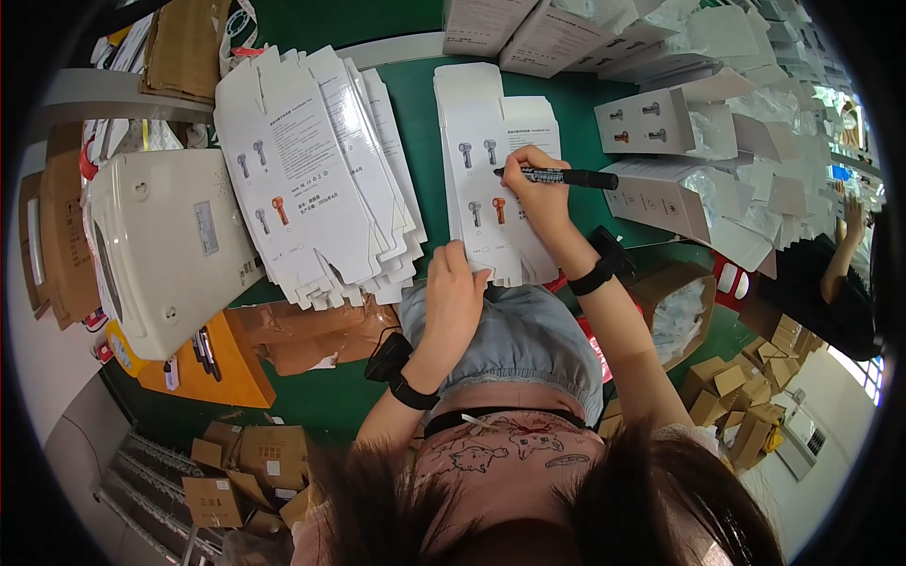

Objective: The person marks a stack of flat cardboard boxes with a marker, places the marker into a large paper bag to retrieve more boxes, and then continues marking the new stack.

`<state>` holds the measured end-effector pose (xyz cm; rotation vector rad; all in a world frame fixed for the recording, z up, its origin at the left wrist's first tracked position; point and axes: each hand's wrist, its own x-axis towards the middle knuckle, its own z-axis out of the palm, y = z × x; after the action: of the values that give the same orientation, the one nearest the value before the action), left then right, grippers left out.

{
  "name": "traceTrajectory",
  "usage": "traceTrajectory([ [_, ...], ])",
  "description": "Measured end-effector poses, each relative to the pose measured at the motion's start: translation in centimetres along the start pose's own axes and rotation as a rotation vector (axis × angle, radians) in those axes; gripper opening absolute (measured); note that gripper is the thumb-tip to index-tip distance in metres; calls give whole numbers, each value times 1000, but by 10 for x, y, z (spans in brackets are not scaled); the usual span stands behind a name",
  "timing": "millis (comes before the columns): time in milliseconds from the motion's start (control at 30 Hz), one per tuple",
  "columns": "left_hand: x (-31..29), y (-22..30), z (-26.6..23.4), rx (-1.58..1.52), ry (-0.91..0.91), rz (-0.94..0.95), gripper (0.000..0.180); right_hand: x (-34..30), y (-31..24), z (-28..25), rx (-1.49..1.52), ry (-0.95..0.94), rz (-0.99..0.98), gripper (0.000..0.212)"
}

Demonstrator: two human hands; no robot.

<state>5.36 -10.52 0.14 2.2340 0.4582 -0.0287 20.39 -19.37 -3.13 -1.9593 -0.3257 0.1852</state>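
My right hand [540, 196] is closed around a black marker pen [576, 177]. Its tip meets the printed face of a flattened white box [481, 203], beside small pictures of handheld fans. That box lies on top of a small stack on the green table. At the lower left corner of the stack rests my left hand [451, 300], fingers laid on the card and thumb apart along the near edge. Left of it, a taller pile of flattened white boxes [316, 179] carries the same printing.
Opened white boxes with clear plastic bags [651, 123] crowd the right side, and more white boxes [557, 42] stand at the back. A beige machine [170, 250] sits at left. Below right is a carton of plastic bags [681, 316]. Another person's arm [840, 255] shows far right.
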Motion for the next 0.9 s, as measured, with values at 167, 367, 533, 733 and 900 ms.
traceTrajectory([
  [167,2,-1,2,-49,-15,-52,40,-2,0,-3,-13,13,-3,9],
  [367,1,-9,5,-142,-5,-115,39,-42,-15,-14,24,-20,39,8],
  [533,2,-8,4,-130,15,-97,38,-69,-14,-10,-2,-236,-53,5],
  [733,2,-10,6,-129,2,-96,38,-70,-8,-4,-44,-233,-176,5],
  [900,4,-11,3,-154,4,-96,34,-72,-7,-9,61,-224,-96,7],
])
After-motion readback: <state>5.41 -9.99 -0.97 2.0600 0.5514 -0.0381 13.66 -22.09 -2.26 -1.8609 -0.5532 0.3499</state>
